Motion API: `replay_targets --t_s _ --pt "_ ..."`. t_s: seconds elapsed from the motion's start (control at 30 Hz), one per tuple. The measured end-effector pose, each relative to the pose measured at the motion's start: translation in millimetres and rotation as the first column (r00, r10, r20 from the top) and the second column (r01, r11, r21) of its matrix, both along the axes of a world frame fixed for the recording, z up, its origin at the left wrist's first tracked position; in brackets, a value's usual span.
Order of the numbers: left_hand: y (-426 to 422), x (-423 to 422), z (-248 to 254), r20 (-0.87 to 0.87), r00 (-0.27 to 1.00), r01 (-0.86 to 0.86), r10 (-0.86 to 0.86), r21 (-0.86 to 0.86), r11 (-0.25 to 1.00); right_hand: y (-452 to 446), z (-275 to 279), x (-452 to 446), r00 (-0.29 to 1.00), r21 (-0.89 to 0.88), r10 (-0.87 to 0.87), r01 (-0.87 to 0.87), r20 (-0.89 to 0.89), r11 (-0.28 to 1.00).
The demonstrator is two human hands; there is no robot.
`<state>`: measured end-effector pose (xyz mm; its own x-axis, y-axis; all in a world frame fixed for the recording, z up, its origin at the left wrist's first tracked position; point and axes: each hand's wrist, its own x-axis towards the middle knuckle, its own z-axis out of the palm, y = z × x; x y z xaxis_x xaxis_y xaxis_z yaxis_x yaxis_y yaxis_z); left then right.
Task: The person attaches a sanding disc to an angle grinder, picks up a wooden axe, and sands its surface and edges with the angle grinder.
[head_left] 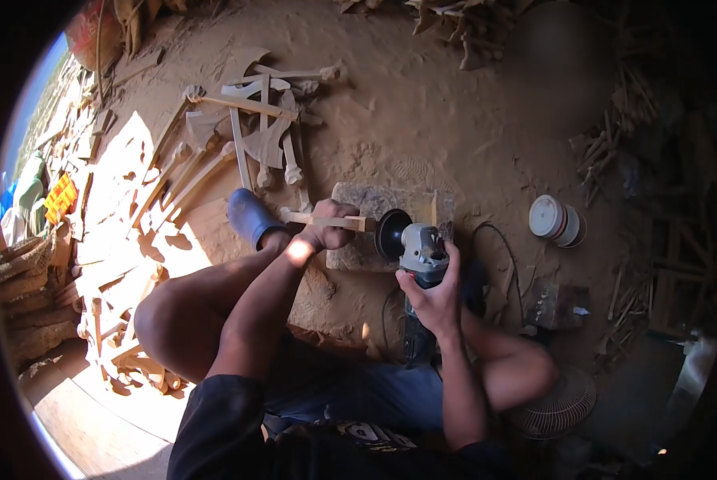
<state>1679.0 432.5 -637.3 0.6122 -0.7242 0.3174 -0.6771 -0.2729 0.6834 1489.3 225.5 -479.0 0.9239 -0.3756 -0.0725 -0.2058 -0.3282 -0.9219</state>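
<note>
Pale strip [365,224] at the grinder's disc, the work on it apparently under way.
The left hand [330,226] has its fingers wrapped round the strip, above the block [349,258]; the right hand's [436,290] fingers curl about the grinder [422,250]. The strip's near-disc end looks square-sided, yet whether the black disc [391,234] touches it, or how much remains to be worked, I cannot tell. Beyond the shoe [250,216], knob-ended pieces [293,172] lie on the ground, seemingly unfinished.
</note>
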Motion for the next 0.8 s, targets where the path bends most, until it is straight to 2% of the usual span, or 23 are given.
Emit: replay_targets --t_s 0.13,0.23,0.37,0.47,0.57,0.67,0.8 --pt "-2.3 -1.3 4.4 -0.025 1.0 -0.001 0.0 -0.052 0.999 -2.7 5.3 1.0 0.997 0.098 0.008 0.001 -0.082 0.995" --pt "-2.3 -3.2 4.6 0.013 1.0 -0.005 0.006 -0.041 0.999 -3.1 10.0 6.7 0.997 -0.009 0.073 -0.073 -0.015 0.997" --pt "0.4 -2.9 3.7 0.01 1.0 -0.007 0.007 -0.024 1.0 -4.5 8.5 8.0 1.0 -0.119 -0.005 0.002 -0.03 0.993" --pt "-0.8 -3.6 4.2 0.007 1.0 -0.003 0.003 -0.024 1.0 -6.1 5.5 10.5 1.0 -0.086 0.006 -0.007 -0.015 0.996" --pt "-0.9 -2.7 2.2 -0.013 1.0 0.009 -0.009 -0.044 0.999 -2.1 9.0 11.1 0.998 0.053 0.053 -0.051 -0.037 0.997" --pt "-0.7 0.0 -2.9 -0.003 1.0 0.013 -0.013 -0.039 0.999 -2.7 11.6 10.5 0.998 -0.063 0.065 -0.064 0.005 0.996" --pt "0.6 -1.6 -3.2 -0.007 1.0 0.0 0.0 -0.012 1.0 -7.6 1.6 5.9 0.999 -0.064 0.006 -0.01 -0.05 0.998"
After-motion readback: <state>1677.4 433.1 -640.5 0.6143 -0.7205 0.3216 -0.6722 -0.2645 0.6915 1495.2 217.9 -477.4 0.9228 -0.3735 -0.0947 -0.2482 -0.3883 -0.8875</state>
